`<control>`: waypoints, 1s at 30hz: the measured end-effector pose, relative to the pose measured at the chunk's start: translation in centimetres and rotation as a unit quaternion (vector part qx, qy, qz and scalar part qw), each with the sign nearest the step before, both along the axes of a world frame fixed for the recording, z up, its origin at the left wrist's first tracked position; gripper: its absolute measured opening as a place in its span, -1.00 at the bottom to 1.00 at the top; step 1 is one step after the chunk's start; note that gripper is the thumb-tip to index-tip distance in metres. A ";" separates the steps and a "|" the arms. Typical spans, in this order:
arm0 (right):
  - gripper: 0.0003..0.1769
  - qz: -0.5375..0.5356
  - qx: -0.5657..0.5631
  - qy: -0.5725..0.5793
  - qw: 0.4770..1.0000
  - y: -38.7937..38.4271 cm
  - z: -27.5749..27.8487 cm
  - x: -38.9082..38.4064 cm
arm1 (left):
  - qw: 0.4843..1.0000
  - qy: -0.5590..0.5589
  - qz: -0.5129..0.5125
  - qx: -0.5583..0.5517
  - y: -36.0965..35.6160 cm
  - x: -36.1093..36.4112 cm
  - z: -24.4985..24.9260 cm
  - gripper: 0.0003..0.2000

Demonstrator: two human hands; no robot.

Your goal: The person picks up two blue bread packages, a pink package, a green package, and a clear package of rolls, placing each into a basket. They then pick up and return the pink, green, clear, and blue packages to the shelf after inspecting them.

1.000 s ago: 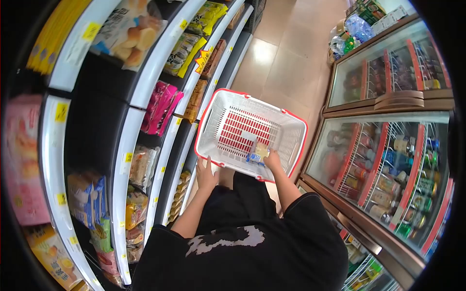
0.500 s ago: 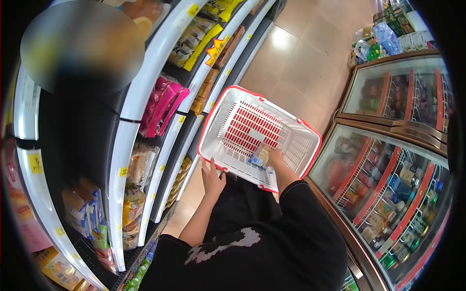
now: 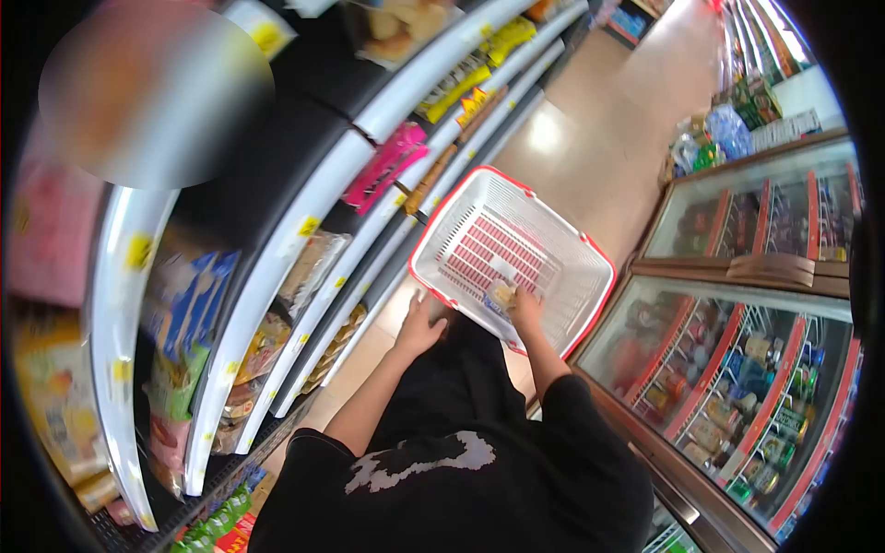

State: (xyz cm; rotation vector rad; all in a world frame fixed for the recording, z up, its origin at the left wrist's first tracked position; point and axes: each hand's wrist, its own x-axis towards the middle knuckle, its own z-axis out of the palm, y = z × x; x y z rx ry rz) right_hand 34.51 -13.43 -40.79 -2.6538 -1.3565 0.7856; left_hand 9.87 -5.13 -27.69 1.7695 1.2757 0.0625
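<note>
So the right hand has its fingers closed round a small snack packet, low inside the white basket. It looks light, crinkly and squashable, so I'd pinch it gently by the edges. The left hand grips the near rim.

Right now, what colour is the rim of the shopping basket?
Red, around the white mesh walls of the shopping basket; the head view shows it.

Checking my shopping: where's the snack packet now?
Head view, centre: the snack packet is inside the white basket at its near edge, in the right hand, freezer cabinets to the right.
</note>
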 end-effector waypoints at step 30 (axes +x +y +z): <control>-0.50 0.239 0.239 0.688 0.642 9.7 39.7 -12.8 | 0.728 -0.514 0.430 0.148 -2.3 -5.8 26.8 -0.66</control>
